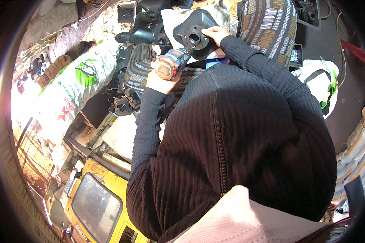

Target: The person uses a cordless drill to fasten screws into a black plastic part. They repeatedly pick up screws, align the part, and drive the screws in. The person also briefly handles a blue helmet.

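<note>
Ahead of me a black part [196, 25] with a round flange and a central hole rests on a white sack [175, 19]. My right hand [215, 34] is closed on the right edge of its flange, fingertips and thumb at the rim. A blue and red power drill [175, 60] is gripped in my left hand [161, 83], its nose pointing up and right to the flange's lower left side. The drill's tip is too small to make out, so I cannot tell whether it touches the part.
More black moulded parts [147, 27] are heaped at the left of the sack. Patterned cushions [267, 24] flank the work spot. A large white and green sack [75, 81] leans at the left, with a yellow machine [94, 202] below. Another white bag [321, 81] lies at the right.
</note>
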`<state>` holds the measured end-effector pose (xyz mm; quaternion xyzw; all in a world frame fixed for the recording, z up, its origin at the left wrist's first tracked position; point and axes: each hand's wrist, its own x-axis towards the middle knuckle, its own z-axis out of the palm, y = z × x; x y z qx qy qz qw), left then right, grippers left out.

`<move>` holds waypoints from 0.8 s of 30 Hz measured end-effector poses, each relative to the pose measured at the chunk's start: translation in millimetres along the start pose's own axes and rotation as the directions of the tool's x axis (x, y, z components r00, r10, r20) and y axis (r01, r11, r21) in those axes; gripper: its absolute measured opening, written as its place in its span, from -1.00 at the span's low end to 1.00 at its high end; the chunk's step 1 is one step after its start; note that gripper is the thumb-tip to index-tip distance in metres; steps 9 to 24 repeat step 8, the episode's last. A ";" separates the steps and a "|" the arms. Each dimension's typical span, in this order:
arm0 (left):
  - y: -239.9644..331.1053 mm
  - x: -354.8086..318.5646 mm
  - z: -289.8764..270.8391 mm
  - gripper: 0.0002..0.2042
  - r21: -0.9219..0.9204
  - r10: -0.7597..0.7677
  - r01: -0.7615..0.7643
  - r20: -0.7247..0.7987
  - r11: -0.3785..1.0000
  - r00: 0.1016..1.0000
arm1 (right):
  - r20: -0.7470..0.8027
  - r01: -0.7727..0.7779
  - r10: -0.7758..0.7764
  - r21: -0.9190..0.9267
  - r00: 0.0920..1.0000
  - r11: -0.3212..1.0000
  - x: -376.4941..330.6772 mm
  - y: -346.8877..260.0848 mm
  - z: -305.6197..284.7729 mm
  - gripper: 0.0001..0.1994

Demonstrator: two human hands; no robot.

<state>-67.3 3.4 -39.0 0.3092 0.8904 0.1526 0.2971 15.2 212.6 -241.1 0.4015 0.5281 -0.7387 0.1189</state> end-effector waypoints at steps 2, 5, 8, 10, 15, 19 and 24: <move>6.5 1.0 1.5 -0.49 0.212 0.062 -0.065 0.018 0.975 0.998 | 0.007 0.024 -0.024 -0.006 1.000 1.000 -1.5 -0.7 -0.4 -0.60; 19.4 -0.8 -1.8 -0.48 0.171 -0.025 0.018 0.040 0.985 0.999 | 0.003 0.044 -0.044 -0.027 0.999 0.999 -4.7 -1.1 -1.0 -0.59; 26.8 3.8 -8.0 -0.36 0.201 -0.174 0.134 0.198 0.971 0.965 | 0.002 0.049 -0.049 -0.051 0.999 0.997 -4.2 0.6 -0.6 -0.59; 26.8 3.8 -8.0 -0.36 0.201 -0.174 0.134 0.198 0.971 0.965 | 0.002 0.049 -0.049 -0.051 0.999 0.997 -4.2 0.6 -0.6 -0.59; 26.8 3.8 -8.0 -0.36 0.201 -0.174 0.134 0.198 0.971 0.965 | 0.002 0.049 -0.049 -0.051 0.999 0.997 -4.2 0.6 -0.6 -0.59; 26.8 3.8 -8.0 -0.36 0.201 -0.174 0.134 0.198 0.971 0.965 | 0.002 0.049 -0.049 -0.051 0.999 0.997 -4.2 0.6 -0.6 -0.59; 26.8 3.8 -8.0 -0.36 0.201 -0.174 0.134 0.198 0.971 0.965 | 0.002 0.049 -0.049 -0.051 0.999 0.997 -4.2 0.6 -0.6 -0.59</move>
